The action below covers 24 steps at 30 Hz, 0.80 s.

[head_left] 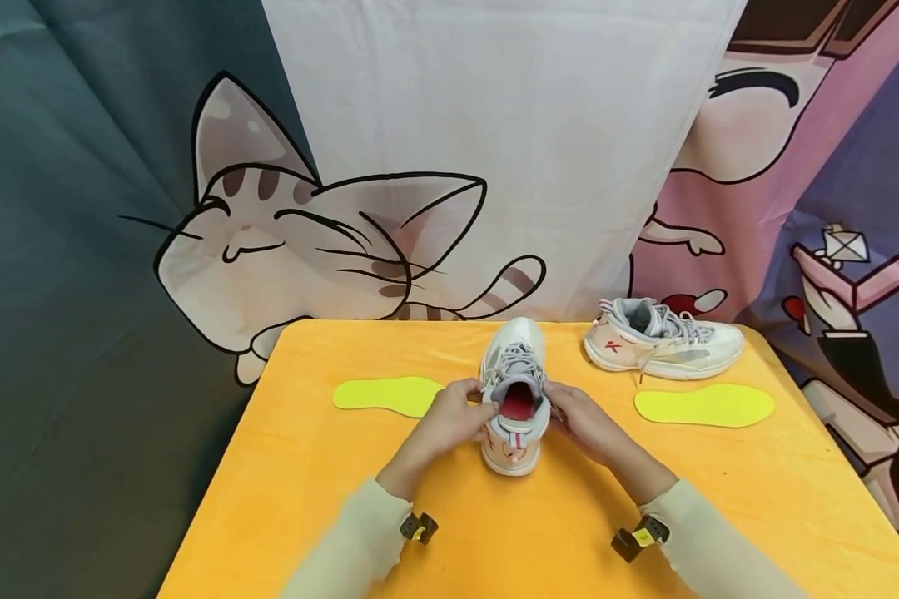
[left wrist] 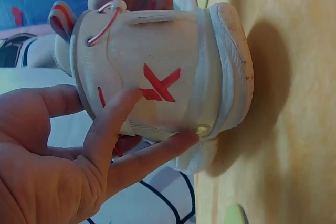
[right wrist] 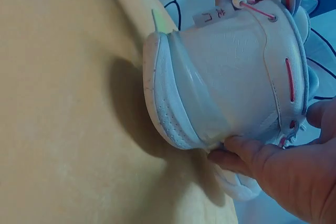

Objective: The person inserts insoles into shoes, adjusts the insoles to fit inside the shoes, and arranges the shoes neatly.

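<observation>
A white sneaker (head_left: 511, 456) stands near the table's middle, its toe pointing away and its heel toward me. Its laces are loose over the tongue, and red shows inside the opening (head_left: 518, 401). My left hand (head_left: 453, 413) grips its left side, thumb at the collar and fingers along the outer wall. On that wall a red mark (left wrist: 161, 82) shows in the left wrist view. From the opposite side my right hand (head_left: 580, 420) holds the sneaker, fingertips low by the sole in the right wrist view, thumb up at the collar.
To the left lies a yellow insole (head_left: 382, 394), partly behind my left hand. A second white sneaker (head_left: 667, 341) rests at the back right, toe pointing right, with another yellow insole (head_left: 704, 406) in front of it. A printed curtain (head_left: 509, 125) hangs behind the orange table (head_left: 285, 499).
</observation>
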Each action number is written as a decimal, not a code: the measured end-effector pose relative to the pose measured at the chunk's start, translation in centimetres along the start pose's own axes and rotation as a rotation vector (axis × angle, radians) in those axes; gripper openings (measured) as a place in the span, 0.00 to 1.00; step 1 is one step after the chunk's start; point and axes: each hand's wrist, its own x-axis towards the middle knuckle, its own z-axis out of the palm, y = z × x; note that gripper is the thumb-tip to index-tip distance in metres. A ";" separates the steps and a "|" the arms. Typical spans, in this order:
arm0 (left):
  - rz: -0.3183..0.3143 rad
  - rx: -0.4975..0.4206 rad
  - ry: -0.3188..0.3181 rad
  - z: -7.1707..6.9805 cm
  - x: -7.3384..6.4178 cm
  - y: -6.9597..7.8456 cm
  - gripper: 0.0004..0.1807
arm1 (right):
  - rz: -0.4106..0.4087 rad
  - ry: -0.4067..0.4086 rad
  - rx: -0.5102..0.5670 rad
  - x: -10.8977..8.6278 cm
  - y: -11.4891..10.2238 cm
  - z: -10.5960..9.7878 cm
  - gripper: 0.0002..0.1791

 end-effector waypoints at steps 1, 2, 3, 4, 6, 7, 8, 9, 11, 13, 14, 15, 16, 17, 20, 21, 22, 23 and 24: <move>-0.001 -0.006 -0.009 0.2 -0.2 0.0 0.14 | 0.002 0.004 0.000 -0.2 0.0 -0.1 0.32; 0.002 -0.011 -0.017 0.3 -0.3 -0.1 0.15 | 0.006 0.009 0.003 -0.3 0.0 -0.2 0.30; 0.001 -0.012 -0.023 0.5 -0.4 -0.1 0.16 | 0.009 0.011 0.001 -0.4 0.1 -0.3 0.29; 0.002 -0.014 -0.029 0.6 -0.5 -0.2 0.18 | 0.012 0.010 -0.003 -0.4 0.2 -0.4 0.28; 0.006 -0.011 -0.033 0.8 -0.6 -0.3 0.20 | 0.020 0.005 -0.010 -0.5 0.4 -0.6 0.27; 0.007 -0.010 -0.035 0.9 -0.7 -0.4 0.20 | 0.022 -0.001 -0.015 -0.4 0.5 -0.8 0.28; 0.007 -0.005 -0.036 1.0 -0.7 -0.4 0.20 | 0.025 -0.006 -0.024 -0.4 0.7 -0.9 0.29; 0.007 -0.002 -0.037 1.0 -0.7 -0.5 0.20 | 0.026 -0.018 -0.032 -0.4 0.9 -1.0 0.30; 0.005 0.014 -0.042 1.1 -0.8 -0.6 0.18 | 0.027 -0.042 -0.050 -0.3 1.2 -1.3 0.32; 0.006 0.027 -0.047 1.1 -0.9 -0.8 0.16 | 0.026 -0.064 -0.061 -0.2 1.5 -1.5 0.33; 0.007 0.038 -0.049 1.1 -0.9 -0.9 0.16 | 0.026 -0.069 -0.064 -0.2 1.7 -1.6 0.33; 0.008 0.045 -0.052 1.1 -0.9 -1.0 0.16 | 0.025 -0.070 -0.064 -0.2 1.7 -1.7 0.33; 0.010 0.056 -0.052 1.1 -0.8 -1.1 0.16 | 0.024 -0.067 -0.066 -0.1 1.8 -1.7 0.33; 0.012 0.064 -0.051 1.1 -0.8 -1.1 0.17 | 0.026 -0.061 -0.064 -0.1 1.8 -1.7 0.33; 0.014 0.118 -0.035 1.0 -0.8 -1.2 0.21 | 0.041 -0.027 -0.071 -0.1 1.7 -1.6 0.31; 0.017 0.142 -0.025 0.9 -0.7 -1.3 0.23 | 0.049 -0.022 -0.073 -0.2 1.6 -1.5 0.30; 0.022 0.165 -0.017 0.8 -0.7 -1.3 0.25 | 0.055 -0.023 -0.077 -0.3 1.6 -1.4 0.30; 0.030 0.184 -0.007 0.7 -0.7 -1.3 0.27 | 0.061 -0.027 -0.081 -0.4 1.5 -1.3 0.29; 0.043 0.203 0.005 0.6 -0.6 -1.2 0.29 | 0.064 -0.030 -0.085 -0.5 1.5 -1.3 0.29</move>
